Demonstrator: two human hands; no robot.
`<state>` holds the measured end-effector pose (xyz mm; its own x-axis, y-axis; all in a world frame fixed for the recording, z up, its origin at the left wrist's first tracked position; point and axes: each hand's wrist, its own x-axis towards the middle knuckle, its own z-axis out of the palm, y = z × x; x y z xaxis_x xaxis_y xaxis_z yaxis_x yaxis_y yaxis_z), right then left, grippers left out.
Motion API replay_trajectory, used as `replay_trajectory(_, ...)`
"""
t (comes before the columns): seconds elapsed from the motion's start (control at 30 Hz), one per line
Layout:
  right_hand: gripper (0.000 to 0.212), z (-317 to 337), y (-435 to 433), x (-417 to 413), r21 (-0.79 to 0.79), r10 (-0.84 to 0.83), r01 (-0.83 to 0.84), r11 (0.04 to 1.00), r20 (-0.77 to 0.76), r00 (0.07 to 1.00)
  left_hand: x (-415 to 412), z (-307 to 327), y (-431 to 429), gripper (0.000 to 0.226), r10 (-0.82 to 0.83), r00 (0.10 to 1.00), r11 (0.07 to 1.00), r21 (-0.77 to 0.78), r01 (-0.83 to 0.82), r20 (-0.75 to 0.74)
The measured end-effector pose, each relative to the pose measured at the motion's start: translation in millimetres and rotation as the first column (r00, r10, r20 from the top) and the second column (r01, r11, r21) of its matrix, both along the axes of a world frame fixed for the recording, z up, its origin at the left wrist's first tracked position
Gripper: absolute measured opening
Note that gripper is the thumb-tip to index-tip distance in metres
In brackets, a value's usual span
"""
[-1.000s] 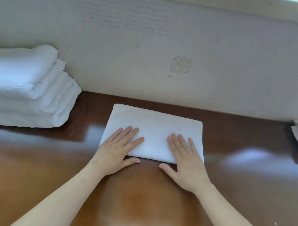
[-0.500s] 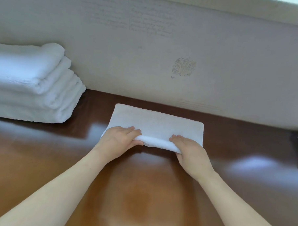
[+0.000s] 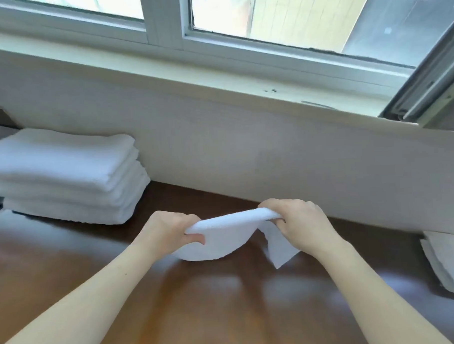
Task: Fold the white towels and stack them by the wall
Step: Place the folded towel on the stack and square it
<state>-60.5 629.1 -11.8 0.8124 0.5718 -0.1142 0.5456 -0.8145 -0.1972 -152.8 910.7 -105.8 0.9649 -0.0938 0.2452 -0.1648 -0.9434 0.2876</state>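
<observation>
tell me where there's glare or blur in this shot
Head view: pale glare patches on the wooden table; the folded towel stack smears at its left end; the held towel looks sharper; the wide-angle lens bows the windowsill.

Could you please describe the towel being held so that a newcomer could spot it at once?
Below the window, a brown table runs along the white wall. Over its middle, the left hand and right hand grip a small white towel. Unlike the stack at the left and the pile at the right edge, it sags between the hands.
</observation>
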Motion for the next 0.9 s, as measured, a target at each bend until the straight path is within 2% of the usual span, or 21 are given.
replay_trajectory(0.1, 0.027, 36, 17, -4, 0.0, 0.034, -0.034, 0.999, -0.016, 0.999, -10, 43, 29, 0.056, 0.07, 0.995, 0.996, -0.053, -0.074, -0.07)
replay_trajectory(0.27, 0.017, 86, 67, -15, 0.073, 0.052, -0.045, 0.996, -0.084, 0.995, -28, 109, 99, 0.061, 0.04, 0.999, 0.992, -0.116, -0.04, -0.006)
replay_trajectory(0.37, 0.023, 103, 120, -26, 0.094, 0.073, -0.063, 0.994, -0.117, 0.99, -33, 134, 157, 0.067, 0.014, 0.998, 0.997, -0.079, -0.018, -0.054)
replay_trajectory(0.5, 0.02, 112, 204, -41, 0.124, 0.088, -0.068, 0.99, -0.163, 0.983, -41, 154, 247, 0.077, 0.032, 0.999, 0.999, -0.029, -0.033, -0.038)
replay_trajectory(0.57, 0.013, 118, 241, -47, 0.156, 0.088, -0.059, 0.986, -0.189, 0.978, -47, 164, 286, 0.08, 0.039, 0.999, 0.999, -0.035, -0.039, -0.005)
replay_trajectory(0.63, 0.004, 125, 281, -49, 0.191, 0.098, -0.061, 0.98, -0.191, 0.977, -52, 177, 325, 0.085, 0.05, 0.998, 0.996, -0.071, -0.053, -0.038)
replay_trajectory(0.77, 0.014, 139, 336, -42, 0.238, 0.097, -0.04, 0.97, -0.234, 0.967, -46, 197, 382, 0.094, 0.019, 0.998, 0.99, -0.135, -0.028, -0.067)
replay_trajectory(0.9, 0.039, 145, 367, -33, 0.276, 0.074, 0.004, 0.961, -0.274, 0.959, -35, 201, 423, 0.101, 0.036, 0.998, 0.989, -0.142, -0.043, -0.049)
